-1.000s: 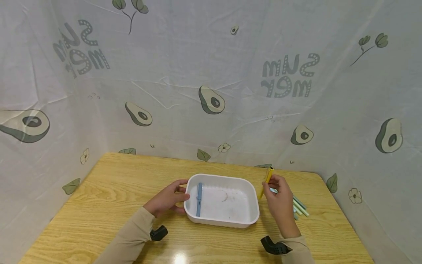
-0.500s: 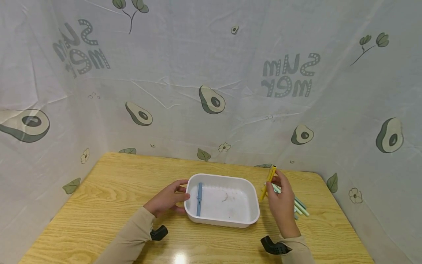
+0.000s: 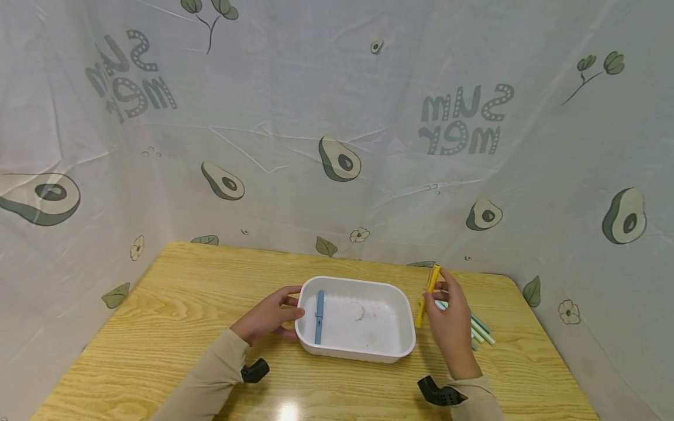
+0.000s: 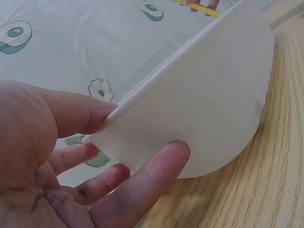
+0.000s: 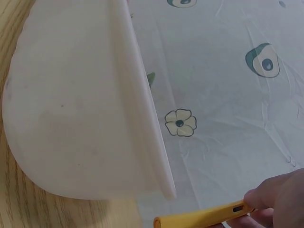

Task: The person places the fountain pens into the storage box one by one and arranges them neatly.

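A white plastic tray [image 3: 363, 352] sits in the middle of the table, with a blue pen [image 3: 319, 318] lying across its left end. My left hand [image 3: 271, 316] holds the tray's left end; in the left wrist view, one fingertip lies on the rim and another against the outer wall. Just beyond the tray's right end, my right hand [image 3: 449, 316] pinches a yellow pen [image 3: 433, 279] between thumb and fingers. That pen slants, its upper end leaning right. In the right wrist view its barrel [image 5: 204, 218] shows a small dark window.
Several pale green and blue-green sticks or pens [image 3: 481, 332] lie on the table [image 3: 337, 392] right of my right hand, partly hidden by it. A printed curtain [image 3: 284, 204] hangs behind the table's far edge.
My right hand has shifted slightly right with the yellow pen, and the pen has turned a little in its fingers. The left hand, the tray and the blue pen stay put.
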`<state>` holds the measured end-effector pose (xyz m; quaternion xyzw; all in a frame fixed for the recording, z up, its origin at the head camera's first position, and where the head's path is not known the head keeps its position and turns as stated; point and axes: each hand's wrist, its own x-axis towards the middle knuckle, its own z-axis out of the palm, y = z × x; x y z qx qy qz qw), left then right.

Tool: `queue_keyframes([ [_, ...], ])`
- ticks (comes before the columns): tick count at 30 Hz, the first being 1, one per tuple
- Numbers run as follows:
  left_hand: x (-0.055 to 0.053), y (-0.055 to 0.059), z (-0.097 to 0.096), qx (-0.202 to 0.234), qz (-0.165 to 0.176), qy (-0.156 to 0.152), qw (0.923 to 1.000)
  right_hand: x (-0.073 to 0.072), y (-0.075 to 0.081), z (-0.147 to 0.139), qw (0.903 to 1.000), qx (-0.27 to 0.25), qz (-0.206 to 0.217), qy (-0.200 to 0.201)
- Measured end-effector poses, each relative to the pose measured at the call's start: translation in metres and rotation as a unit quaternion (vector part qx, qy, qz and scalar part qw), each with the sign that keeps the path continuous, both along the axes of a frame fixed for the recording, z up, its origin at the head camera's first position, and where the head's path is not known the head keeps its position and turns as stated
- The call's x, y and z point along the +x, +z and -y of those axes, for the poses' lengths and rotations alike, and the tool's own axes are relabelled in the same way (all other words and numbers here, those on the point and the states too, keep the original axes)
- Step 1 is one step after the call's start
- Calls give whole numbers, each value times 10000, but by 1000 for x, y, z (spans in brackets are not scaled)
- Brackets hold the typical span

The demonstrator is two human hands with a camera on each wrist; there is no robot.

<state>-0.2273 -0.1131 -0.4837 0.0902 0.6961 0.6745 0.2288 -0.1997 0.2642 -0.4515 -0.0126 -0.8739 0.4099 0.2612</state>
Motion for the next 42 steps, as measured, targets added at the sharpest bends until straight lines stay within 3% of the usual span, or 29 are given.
queue_keyframes([
  [11,0,0,-1,12,19,-15,10000,-1,0,-4,9979,105,623,-126],
  [20,0,1,-2,-32,49,11,10000,-1,-1,-4,9966,210,788,-112],
  [33,2,2,-1,-94,28,7,10000,-1,4,4,9992,151,373,-72],
  [42,1,2,0,-22,4,-2,10000,-1,11,7,9995,-276,-72,-109],
])
